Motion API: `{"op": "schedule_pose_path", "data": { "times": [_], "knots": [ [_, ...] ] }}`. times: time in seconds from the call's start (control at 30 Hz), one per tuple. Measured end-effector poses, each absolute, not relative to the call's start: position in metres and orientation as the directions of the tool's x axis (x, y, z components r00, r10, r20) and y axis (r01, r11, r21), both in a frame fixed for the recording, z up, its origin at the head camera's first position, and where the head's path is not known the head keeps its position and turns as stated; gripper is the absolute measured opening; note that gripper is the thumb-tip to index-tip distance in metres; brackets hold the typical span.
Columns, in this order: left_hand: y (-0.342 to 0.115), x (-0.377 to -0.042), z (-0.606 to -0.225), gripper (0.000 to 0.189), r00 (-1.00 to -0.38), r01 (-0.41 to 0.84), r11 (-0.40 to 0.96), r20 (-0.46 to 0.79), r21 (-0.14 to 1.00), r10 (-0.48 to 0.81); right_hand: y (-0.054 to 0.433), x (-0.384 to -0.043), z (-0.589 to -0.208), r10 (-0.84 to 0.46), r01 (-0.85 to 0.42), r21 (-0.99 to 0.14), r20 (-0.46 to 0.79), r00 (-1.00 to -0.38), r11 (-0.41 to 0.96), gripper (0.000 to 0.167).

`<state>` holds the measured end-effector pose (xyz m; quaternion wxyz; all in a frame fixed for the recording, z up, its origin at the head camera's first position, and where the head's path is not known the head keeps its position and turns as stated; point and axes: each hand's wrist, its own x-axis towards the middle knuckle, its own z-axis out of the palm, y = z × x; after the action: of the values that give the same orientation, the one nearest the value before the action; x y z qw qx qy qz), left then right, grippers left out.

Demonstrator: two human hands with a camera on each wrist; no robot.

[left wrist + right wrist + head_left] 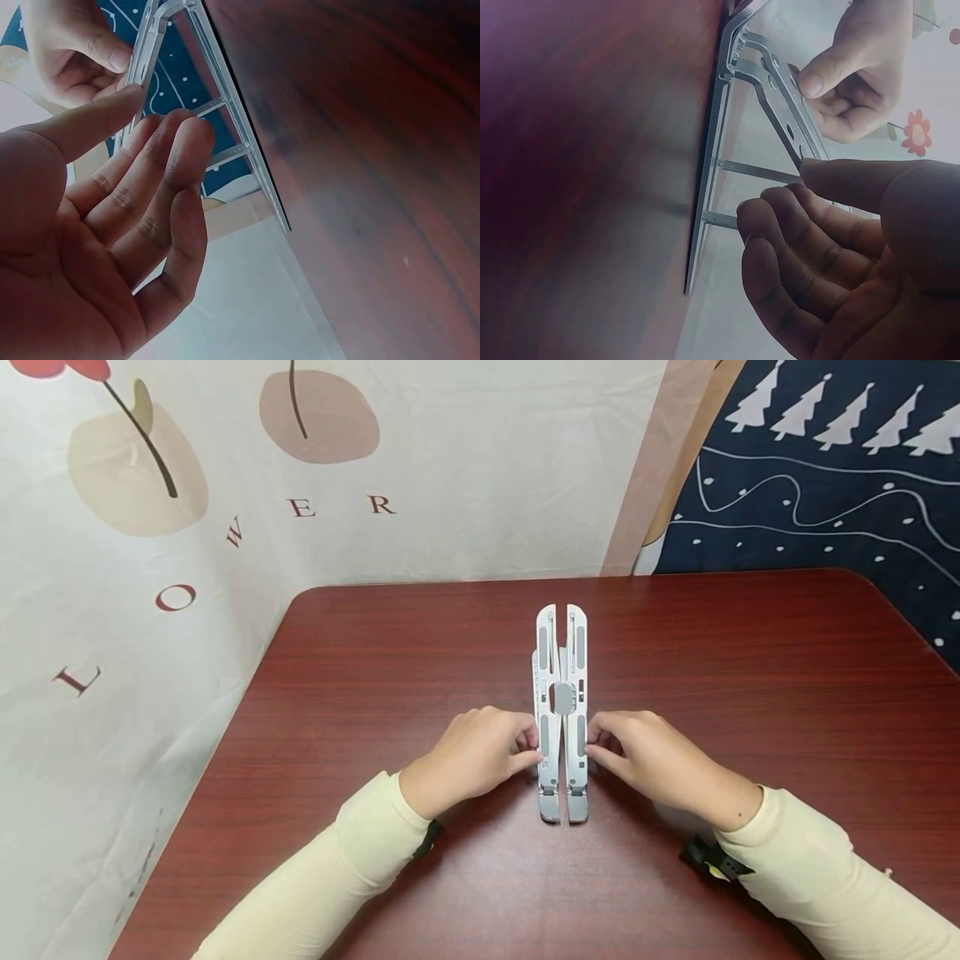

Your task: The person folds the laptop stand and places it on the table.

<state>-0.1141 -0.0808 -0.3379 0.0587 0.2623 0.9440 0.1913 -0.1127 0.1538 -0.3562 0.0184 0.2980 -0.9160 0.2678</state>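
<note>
A silver folding laptop stand (pixel 551 777) stands raised on the table, its two narrow arms close together and nearly parallel. Grey pads line the arms, and bent hooks sit at the near end. On its left side my left hand (pixel 480 747) pinches the edge of the left arm between thumb and fingertips. Mirroring it, my right hand (pixel 652 756) pinches the right arm's edge. Both wrist views show the upper arms sloping above the base bar (pixel 712 150), with struts (pixel 225 156) between them. The lower fingers of each hand curl loosely beneath.
The stand rests on a reddish-brown wooden table (pixel 375 668) with rounded far corners. Behind it hangs a pale printed cloth (pixel 465 460), and a dark blue cloth with white trees (pixel 810 510) is at the right. Dark bands circle both wrists.
</note>
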Motion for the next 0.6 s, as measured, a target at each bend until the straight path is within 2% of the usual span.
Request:
{"op": "schedule_pose_path", "data": {
  "times": [0.6],
  "knots": [
    [-0.0787,-0.1126,-0.3405,0.013,-0.843,0.5,0.778,0.011,0.381,0.537,0.1493,-0.1104,-0.3563,-0.542,-0.558,-0.482,0.189,-0.819,0.676,0.011]
  ]
}}
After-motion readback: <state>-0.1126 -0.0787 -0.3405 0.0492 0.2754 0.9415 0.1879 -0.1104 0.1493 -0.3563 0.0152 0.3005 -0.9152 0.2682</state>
